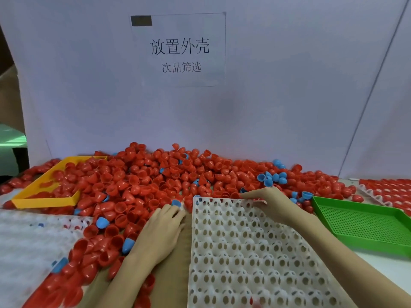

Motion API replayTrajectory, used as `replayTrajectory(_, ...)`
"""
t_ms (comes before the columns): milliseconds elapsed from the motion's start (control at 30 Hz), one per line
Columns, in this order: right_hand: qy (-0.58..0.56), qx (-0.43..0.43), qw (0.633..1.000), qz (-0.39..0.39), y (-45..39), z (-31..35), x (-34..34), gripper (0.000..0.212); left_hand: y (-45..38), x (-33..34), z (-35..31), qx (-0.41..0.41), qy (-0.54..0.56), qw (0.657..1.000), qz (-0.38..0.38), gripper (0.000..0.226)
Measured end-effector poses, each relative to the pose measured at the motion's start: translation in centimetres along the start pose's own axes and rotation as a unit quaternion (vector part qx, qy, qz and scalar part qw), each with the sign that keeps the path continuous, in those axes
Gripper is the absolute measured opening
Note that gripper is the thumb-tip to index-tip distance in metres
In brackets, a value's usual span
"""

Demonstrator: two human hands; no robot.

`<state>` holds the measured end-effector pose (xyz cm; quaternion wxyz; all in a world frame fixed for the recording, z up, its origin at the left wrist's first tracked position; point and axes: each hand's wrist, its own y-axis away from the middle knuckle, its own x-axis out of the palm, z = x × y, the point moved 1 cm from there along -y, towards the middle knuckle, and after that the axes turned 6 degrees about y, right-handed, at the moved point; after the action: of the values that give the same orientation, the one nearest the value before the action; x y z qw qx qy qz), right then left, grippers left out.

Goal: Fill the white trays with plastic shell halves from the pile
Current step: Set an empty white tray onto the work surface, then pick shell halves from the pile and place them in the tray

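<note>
Across the middle of the frame I see the pile (160, 185) of plastic shell halves, mostly red with a few blue ones scattered through it, heaped against a pale backboard (89, 85) that carries a printed paper sign (179, 50) at upper centre. At lower centre lies the white tray (249, 252), its rows of egg-shaped pockets showing no shells that I can make out, though the near edge is blurred. My right hand (264, 202) sits at the tray's far edge, fingers bent over the rim and pointing toward the left of the frame; it looks to be gripping the tray's edge, with the thumb underneath hidden from me. My left hand (165, 223) lies palm down just beside the tray's left edge, fingers fairly straight and reaching into the fringe of the pile, the fingertips touching a blue shell half (176, 203); I see nothing held in it. At the left of the frame a yellow tray (42, 202) is half buried in red shells, and below it a second white tray (26, 241) lies blurred at lower left, with a few shells on its upper edge. To the right of the frame a green perforated tray (360, 227) rests just beside the working tray, and at the far right edge another white tray (387, 192) already holds rows of red shells. Brown cardboard (173, 274) shows between my left forearm and the white tray.
</note>
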<state>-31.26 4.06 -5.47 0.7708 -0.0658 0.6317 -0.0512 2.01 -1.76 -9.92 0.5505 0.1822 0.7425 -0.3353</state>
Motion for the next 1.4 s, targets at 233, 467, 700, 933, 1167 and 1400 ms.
replayTrajectory(233,0.020,0.025,0.999,-0.005,3.3,-1.0,0.2,0.031,0.0,-0.2,-0.5,0.030,-0.140,0.989,0.027,0.055)
replayTrajectory(467,0.049,0.015,0.999,-0.014,0.7,0.8,0.7,0.039,-1.5,1.0,-0.1,-0.067,-0.165,0.981,0.070,0.100)
replayTrajectory(700,-0.068,0.022,0.996,0.057,-1.2,2.0,-1.3,0.069,-1.6,0.5,0.2,-0.070,-0.141,0.987,0.026,0.100)
replayTrajectory(933,-0.201,0.056,0.978,0.000,5.6,-0.5,-2.8,0.050,-0.2,-0.4,0.2,0.004,0.036,0.987,-0.154,0.030)
replayTrajectory(1167,-0.182,0.080,0.977,-0.075,9.1,0.2,-0.9,0.048,-3.3,-0.9,-1.5,0.008,0.103,0.964,-0.244,0.015)
replayTrajectory(1400,-0.120,0.048,0.990,-0.064,9.0,1.9,-1.0,0.040,-12.9,-0.5,0.7,-0.057,0.044,0.992,-0.103,0.032)
